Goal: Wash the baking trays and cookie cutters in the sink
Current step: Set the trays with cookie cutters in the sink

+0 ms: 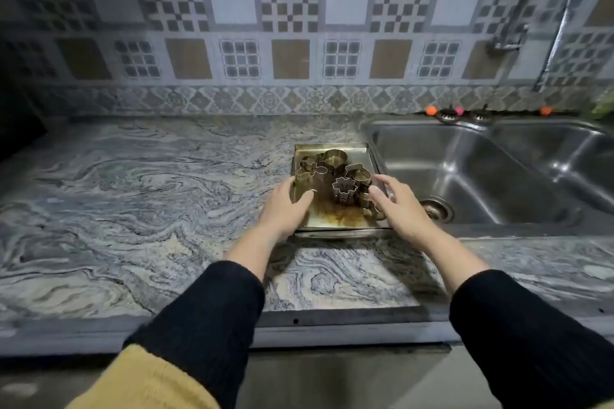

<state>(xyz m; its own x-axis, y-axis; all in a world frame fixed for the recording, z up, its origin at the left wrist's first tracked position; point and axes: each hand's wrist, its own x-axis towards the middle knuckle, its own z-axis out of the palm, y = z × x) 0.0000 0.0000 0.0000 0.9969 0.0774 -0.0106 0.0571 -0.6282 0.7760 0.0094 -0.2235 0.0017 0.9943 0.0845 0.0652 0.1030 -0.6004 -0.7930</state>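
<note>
Head view: stack of shallow rectangular metal baking trays (332,214) sits on the grey-veined marble table (149,196), right edge just beside the rim of the stainless steel double-bowl sink (481,173). At least two trays, a lower rim shows under the front edge. Top tray floor has brown baked-on stains toward the front. Inside it, a cluster of thin metal cookie cutters (335,176): a round ring at the back, flower and animal-like shapes in the middle and right side. Left hand (285,206) on the tray's left edge, thumb over the rim and onto the tray floor, fingers curled round the side — holding the tray. Right hand (398,206) at the tray's right edge, fingers spread wide and relaxed, thumb near the right-hand cutters; cannot tell if it touches tray or cutters. Both arms in black ribbed sleeves (206,315). Sink bowls look dry, drain (437,209) in the left bowl near the right hand. Curved chrome tap (545,10) on the patterned tile wall (289,26) above the sink.
</note>
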